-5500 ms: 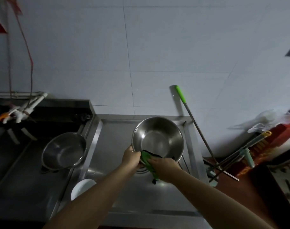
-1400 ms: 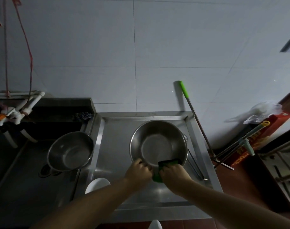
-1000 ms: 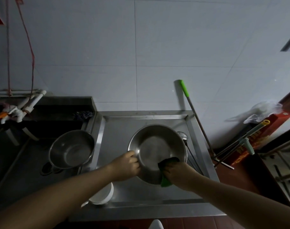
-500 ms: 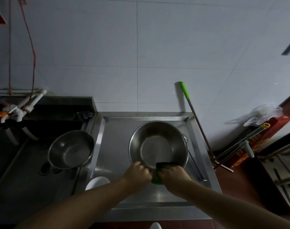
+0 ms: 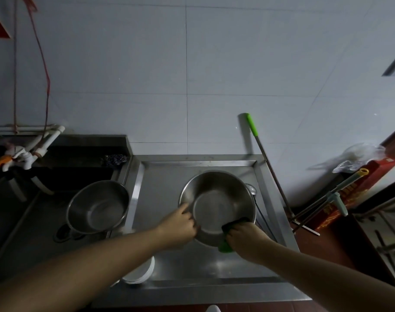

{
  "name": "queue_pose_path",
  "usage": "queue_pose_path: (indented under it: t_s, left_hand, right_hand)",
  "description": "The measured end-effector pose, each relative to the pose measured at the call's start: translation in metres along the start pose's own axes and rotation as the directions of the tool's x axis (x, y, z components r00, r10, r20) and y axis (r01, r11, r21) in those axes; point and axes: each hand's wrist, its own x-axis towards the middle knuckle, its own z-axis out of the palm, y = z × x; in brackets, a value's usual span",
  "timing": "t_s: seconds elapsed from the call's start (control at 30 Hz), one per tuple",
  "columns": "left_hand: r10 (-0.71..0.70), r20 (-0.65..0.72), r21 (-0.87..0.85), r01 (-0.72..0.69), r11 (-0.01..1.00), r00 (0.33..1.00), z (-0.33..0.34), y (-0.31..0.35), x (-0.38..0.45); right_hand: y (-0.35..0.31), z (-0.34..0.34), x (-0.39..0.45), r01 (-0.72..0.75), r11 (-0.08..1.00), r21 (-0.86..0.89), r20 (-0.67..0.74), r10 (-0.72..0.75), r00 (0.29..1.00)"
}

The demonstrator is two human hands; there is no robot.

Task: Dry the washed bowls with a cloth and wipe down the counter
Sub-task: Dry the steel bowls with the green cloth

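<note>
Steel bowl in hand: your left hand grips the near-left rim of the large bowl, tilted towards you above the surface.
Right hand: your right hand is curled round the green cloth, pressing it over the bowl's near rim.
Progress: drying of this bowl is under way, by my judgement; whether it is dry cannot be told in this light.
Outstanding: second steel bowl, left of your left hand, sits in the sink, untouched; the surface wipe is not yet begun.
Count, steel bowls: two.
Count, white dishes: one stack under your left forearm; number in it unclear.
Count, cloths: one.
Count, ladles: one, just beyond your right hand.
</note>
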Motion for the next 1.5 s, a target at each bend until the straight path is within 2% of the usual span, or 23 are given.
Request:
queue_pose_path:
  t_s: [0.17, 0.27, 0.43, 0.57, 0.63, 0.73, 0.87, 1.0, 1.13, 1.27, 1.37, 1.43, 1.5]
  left_hand:
    - [-0.133, -0.009, -0.273, 0.126, 0.954, 0.991, -0.008, 0.056, 0.025]
    - [-0.148, 0.0, -0.238, 0.143, 0.961, 0.989, 0.003, 0.06, 0.023]
    - [0.086, -0.046, -0.126, -0.091, 0.988, 0.995, 0.006, 0.028, 0.005]
    - [0.303, -0.183, 0.058, -0.297, 0.953, 0.935, -0.002, -0.021, -0.014]
    - [0.33, -0.201, 0.128, -0.309, 0.942, 0.922, -0.002, -0.034, -0.024]
    - [0.175, -0.138, 0.149, -0.155, 0.977, 0.975, -0.001, -0.035, -0.023]
    - [0.042, -0.08, -0.065, -0.047, 0.997, 0.996, 0.005, 0.012, -0.01]
    - [-0.147, -0.151, -0.226, 0.111, 0.968, 0.978, -0.001, 0.053, 0.006]
    - [-0.303, -0.213, -0.244, 0.25, 0.937, 0.929, -0.013, 0.068, 0.01]
    - [-0.276, -0.216, -0.223, 0.228, 0.948, 0.937, -0.02, 0.055, 0.007]
    - [-0.142, -0.185, -0.184, 0.108, 0.977, 0.972, -0.014, 0.036, 0.001]
    - [-0.038, -0.174, -0.172, 0.008, 0.985, 0.984, -0.008, 0.019, -0.009]
    - [0.001, -0.207, -0.152, -0.034, 0.988, 0.978, -0.006, 0.003, -0.017]
  right_hand:
    - [-0.029, -0.012, 0.014, -0.137, 0.98, 0.143, 0.009, 0.137, 0.991]
    - [-0.029, -0.013, 0.012, -0.116, 0.978, 0.174, -0.019, 0.121, 0.993]
    - [-0.019, -0.012, 0.002, 0.056, 0.975, 0.215, -0.105, -0.034, 0.994]
    - [0.011, 0.007, -0.013, 0.155, 0.988, 0.025, -0.082, -0.152, 0.985]
    - [0.023, 0.015, -0.019, 0.154, 0.988, -0.011, -0.079, -0.154, 0.985]
    - [0.015, 0.011, -0.014, 0.131, 0.991, 0.015, -0.037, -0.13, 0.991]
    - [-0.005, -0.001, 0.0, 0.026, 0.998, 0.06, -0.043, -0.024, 0.999]
    - [-0.02, -0.012, 0.01, -0.036, 0.994, 0.101, -0.053, 0.041, 0.998]
    - [-0.031, -0.02, 0.013, -0.074, 0.99, 0.123, -0.009, 0.076, 0.997]
    - [-0.028, -0.025, 0.009, -0.071, 0.982, 0.177, 0.002, 0.072, 0.997]
    - [-0.01, -0.019, 0.004, -0.026, 0.979, 0.201, -0.028, 0.032, 0.999]
    - [0.009, -0.013, 0.0, 0.026, 0.989, 0.144, -0.058, -0.018, 0.998]
    - [0.023, -0.009, -0.006, 0.05, 0.994, 0.098, -0.062, -0.044, 0.997]
